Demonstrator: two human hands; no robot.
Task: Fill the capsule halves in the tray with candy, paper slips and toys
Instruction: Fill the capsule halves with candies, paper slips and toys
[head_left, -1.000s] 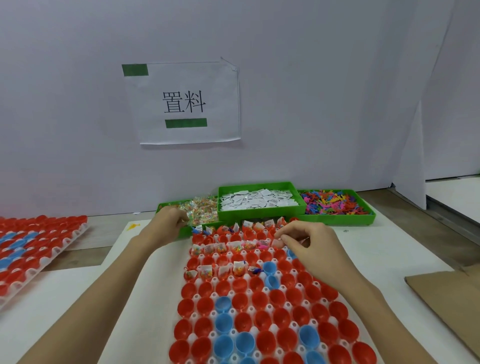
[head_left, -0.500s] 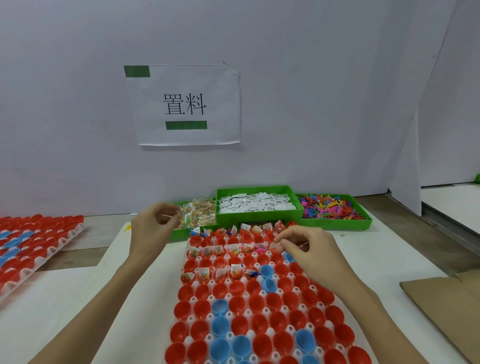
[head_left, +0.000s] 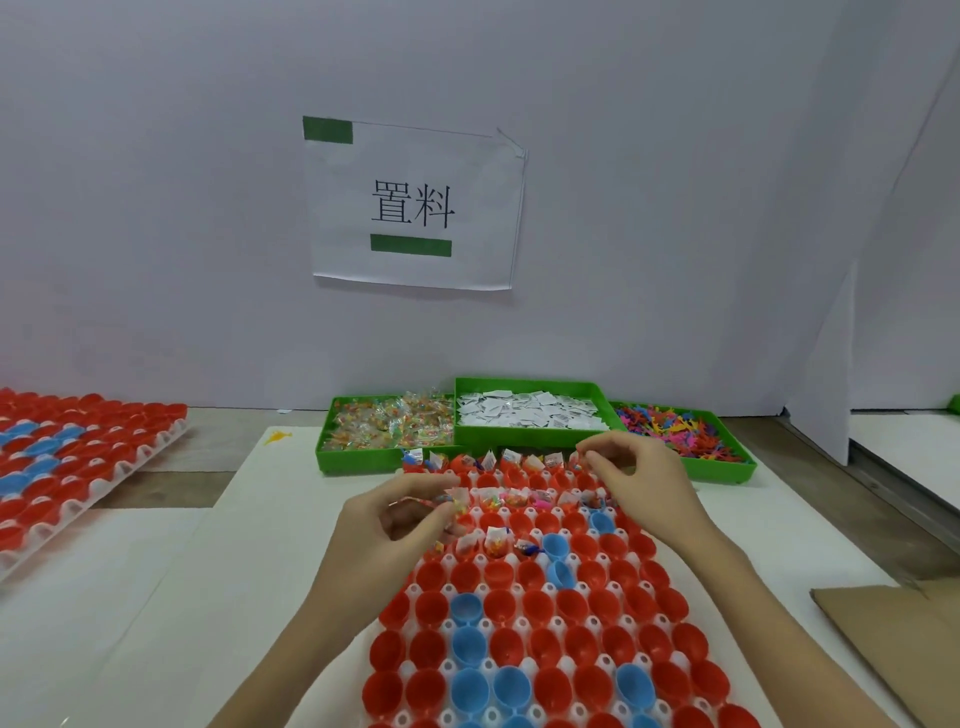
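A white tray (head_left: 519, 631) of red and blue capsule halves lies in front of me; its far rows hold candy, slips and toys. My left hand (head_left: 387, 525) hovers over the tray's left side, pinching a clear candy packet (head_left: 453, 503) between thumb and fingers. My right hand (head_left: 636, 480) is over the far right rows with fingers curled, pinching something small that I cannot make out. Behind stand three green bins: candy (head_left: 389, 426), paper slips (head_left: 530, 413), coloured toys (head_left: 675, 431).
A second tray of red and blue halves (head_left: 78, 457) sits at the left. A brown cardboard sheet (head_left: 904, 639) lies at the right front. A white wall with a paper sign (head_left: 413, 205) rises right behind the bins.
My left hand left the candy bin and came back over the tray's left side with a candy packet. My right hand stayed over the far right rows.
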